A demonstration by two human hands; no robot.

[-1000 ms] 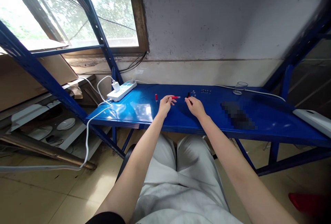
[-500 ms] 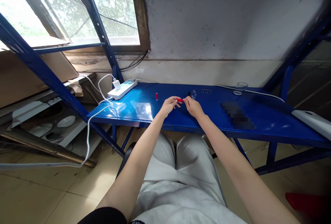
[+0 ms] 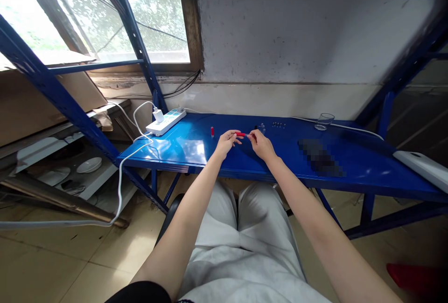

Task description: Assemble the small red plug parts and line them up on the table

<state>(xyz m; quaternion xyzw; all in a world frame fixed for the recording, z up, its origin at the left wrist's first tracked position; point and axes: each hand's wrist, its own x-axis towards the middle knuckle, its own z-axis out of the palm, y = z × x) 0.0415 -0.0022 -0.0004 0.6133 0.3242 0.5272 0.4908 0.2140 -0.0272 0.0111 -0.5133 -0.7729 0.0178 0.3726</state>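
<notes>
Above the blue table (image 3: 196,151), my left hand (image 3: 227,143) is closed on a slim red tube (image 3: 240,134), held level. My right hand (image 3: 260,144) pinches the tube's other end, where a short pale or clear section shows between the red part and the fingertips. What exactly those fingertips hold is too small to tell. A small red piece with a pale base (image 3: 212,131) stands upright left of my hands. Just behind my right hand lie small clear pieces (image 3: 262,128) and something dark, partly hidden. Several tiny bits (image 3: 279,125) sit in rows farther right.
A white power strip (image 3: 166,122) with a plug and cables is at the table's left end. To the right are a dark pixelated object (image 3: 320,157), a drinking glass (image 3: 324,122) and a white device (image 3: 422,165). Blue metal posts (image 3: 135,37) frame both sides.
My right hand has shifted slightly away from the left, and a pale section now shows at the red tube's right end. My left hand stays nearly where it was.
</notes>
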